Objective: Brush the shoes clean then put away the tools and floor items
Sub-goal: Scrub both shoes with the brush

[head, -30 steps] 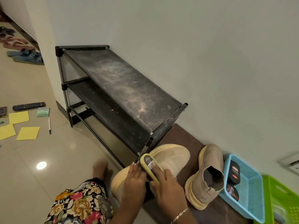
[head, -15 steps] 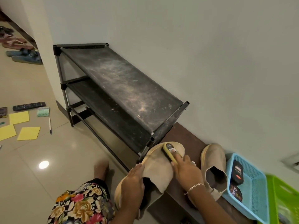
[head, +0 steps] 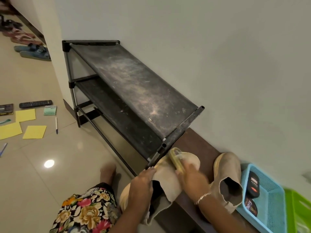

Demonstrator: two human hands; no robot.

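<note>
A tan suede boot (head: 170, 180) lies in front of me, partly on a dark low bench (head: 198, 143). My left hand (head: 143, 185) grips it at the ankle opening. My right hand (head: 191, 180) holds a yellow shoe brush (head: 175, 159) and presses it on the boot's upper near the toe; the brush is blurred. The second tan boot (head: 227, 175) stands upright on the bench to the right. A blue basket (head: 271, 195) beyond it holds a black brush (head: 254, 184) and a polish tin (head: 251, 206).
A dusty black shoe rack (head: 134, 91) stands against the wall behind the boot. A green basket (head: 301, 211) sits at the far right. On the floor at left lie yellow papers (head: 34, 132), a remote (head: 35, 103), a pen (head: 56, 125), a small green pad (head: 50, 110) and sandals (head: 33, 52).
My right hand has swept the brush from the boot's heel side up towards the toe. The left hand has stayed on the boot's ankle.
</note>
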